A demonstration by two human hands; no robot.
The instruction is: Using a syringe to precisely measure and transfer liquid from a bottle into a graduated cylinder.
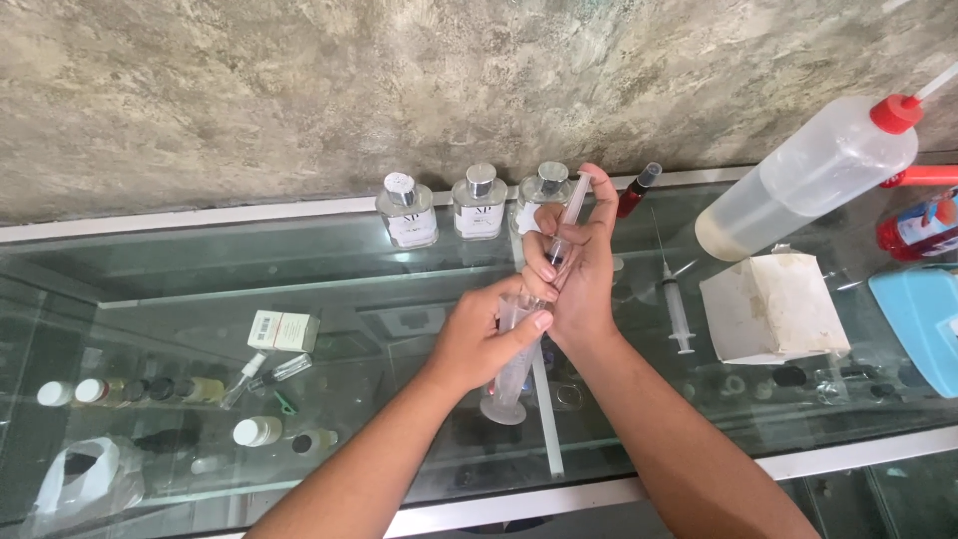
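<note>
A glass counter [299, 260] carries everything. Three bottles [479, 205] stand along its far edge, a syringe [676, 304] and white box [773, 304] toward the right, a small carton [284, 329] left.

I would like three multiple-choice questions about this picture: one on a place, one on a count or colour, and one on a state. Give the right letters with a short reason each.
1. Where do the square clear bottles stand?
A. in a row by the wall
B. on the white box
C. below the glass top

2. What colour is the wash bottle's cap?
A. blue
B. red
C. green

3. What does the left hand do?
A. lies flat on the counter
B. grips the cylinder
C. lifts the spare syringe

Answers:
1 A: the three bottles line the back edge of the glass counter, under the wall.
2 B: the cap on the wash bottle is red.
3 B: its fingers wrap the clear cylinder, while the right hand holds a syringe above it; the spare syringe lies untouched.
</note>
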